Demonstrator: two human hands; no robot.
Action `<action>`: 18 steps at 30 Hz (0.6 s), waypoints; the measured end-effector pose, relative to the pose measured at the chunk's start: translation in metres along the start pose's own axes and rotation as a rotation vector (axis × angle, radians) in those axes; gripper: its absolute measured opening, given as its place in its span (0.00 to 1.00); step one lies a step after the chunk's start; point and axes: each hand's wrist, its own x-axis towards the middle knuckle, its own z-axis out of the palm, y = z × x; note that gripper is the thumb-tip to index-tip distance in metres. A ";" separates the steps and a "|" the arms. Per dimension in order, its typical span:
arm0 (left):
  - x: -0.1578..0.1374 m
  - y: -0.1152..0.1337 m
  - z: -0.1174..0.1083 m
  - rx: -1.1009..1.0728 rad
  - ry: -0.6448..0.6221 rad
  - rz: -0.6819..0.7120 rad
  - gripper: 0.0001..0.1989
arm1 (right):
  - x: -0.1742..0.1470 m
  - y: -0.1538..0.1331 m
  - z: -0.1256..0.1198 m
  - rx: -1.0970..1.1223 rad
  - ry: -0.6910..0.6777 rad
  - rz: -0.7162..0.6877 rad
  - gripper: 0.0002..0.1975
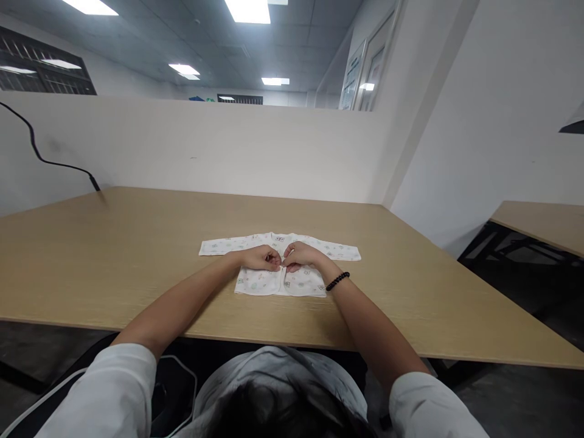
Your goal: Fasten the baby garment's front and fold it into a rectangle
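Observation:
A small white baby shirt (260,281) with a scattered coloured print lies flat on the wooden table (182,213), its sleeves spread to both sides and its collar pointing away from me. Both hands meet at the front opening, around mid-chest. My left hand (262,258) pinches the left edge of the opening between thumb and fingers. Close against it, my right hand (301,255) pinches the other edge, its fingers curled. Any fastener between the fingertips is too small to make out. A black beaded bracelet (337,280) circles my right wrist.
A low white partition (241,149) runs along the table's far edge, and a white wall (493,121) rises on the right. A black cable (59,163) hangs down at the far left corner. Another table (542,222) stands at the right.

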 end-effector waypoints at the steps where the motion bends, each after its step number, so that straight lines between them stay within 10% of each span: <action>1: 0.000 -0.001 0.000 0.005 -0.001 -0.012 0.19 | 0.001 0.000 0.000 0.017 -0.016 0.005 0.12; 8: 0.004 -0.013 -0.001 0.061 -0.038 -0.026 0.19 | 0.006 0.005 -0.007 0.209 -0.137 0.047 0.08; 18: 0.009 -0.022 0.001 -0.023 -0.011 0.021 0.16 | 0.002 0.007 0.000 0.143 0.025 -0.056 0.18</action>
